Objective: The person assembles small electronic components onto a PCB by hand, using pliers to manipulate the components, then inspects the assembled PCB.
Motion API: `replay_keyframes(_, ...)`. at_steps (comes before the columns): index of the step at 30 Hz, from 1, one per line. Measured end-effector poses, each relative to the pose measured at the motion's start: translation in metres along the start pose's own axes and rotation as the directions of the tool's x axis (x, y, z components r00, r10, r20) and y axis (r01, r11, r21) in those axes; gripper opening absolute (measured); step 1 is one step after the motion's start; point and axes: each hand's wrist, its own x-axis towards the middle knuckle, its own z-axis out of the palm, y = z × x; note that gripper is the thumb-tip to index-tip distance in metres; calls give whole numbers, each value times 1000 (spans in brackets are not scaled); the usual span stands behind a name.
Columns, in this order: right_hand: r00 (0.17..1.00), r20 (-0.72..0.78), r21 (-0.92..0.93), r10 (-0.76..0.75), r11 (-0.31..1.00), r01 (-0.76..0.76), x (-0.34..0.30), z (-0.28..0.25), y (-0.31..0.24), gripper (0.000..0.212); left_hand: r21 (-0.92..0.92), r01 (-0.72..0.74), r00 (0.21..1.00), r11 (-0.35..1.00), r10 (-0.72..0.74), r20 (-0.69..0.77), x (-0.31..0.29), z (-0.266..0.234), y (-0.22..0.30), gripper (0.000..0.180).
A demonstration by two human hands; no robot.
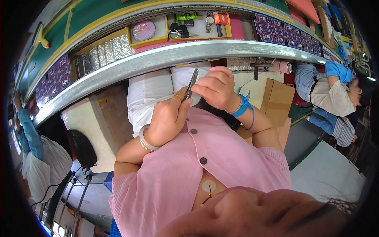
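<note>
My left hand (167,114), a pale bangle at its wrist, pinches a slim silver tool (192,83) between thumb and fingers. The tool looks like a nail clipper, tilted with its narrow holed end upward; its small details are hard to make out. Just right of it is my right hand (215,87), with a blue wrist strap (245,106) and pink nails. Its fingers are curled in, and the lower fingertips are at the tool's side, seemingly touching it. No object shows in the right hand. Both hands are above my lap, in front of the bench.
A metal rail (158,58) edges the bench. Yellow-rimmed trays there hold a round pink case (144,30), keys (179,31) and a wristwatch (209,23). Purple circuit boards (286,34) lie at both sides. Cardboard (278,98) stands right; co-workers are at both sides.
</note>
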Motion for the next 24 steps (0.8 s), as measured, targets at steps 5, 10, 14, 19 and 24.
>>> replay_keyframes(5,1000,8,16,-13,1000,13,2,-1,-1,17,-3,7,1000,1000,-7,-1,0,-1,0,29)
replay_keyframes(10,1000,31,16,-2,1000,1,3,5,8,16,5,22,1000,1000,-22,-12,-1,-1,-3,28)
replay_keyframes(14,999,18,27,-37,999,37,8,1,-2,15,-31,45,999,999,-46,-26,-1,-1,-3,28)
replay_keyframes(19,998,51,26,-35,999,34,8,-1,-6,19,-51,60,997,997,-62,-39,1,0,-6,28)
replay_keyframes(24,994,111,-100,-23,994,34,8,-6,-3,17,25,66,997,998,-65,-41,2,-2,-5,28)
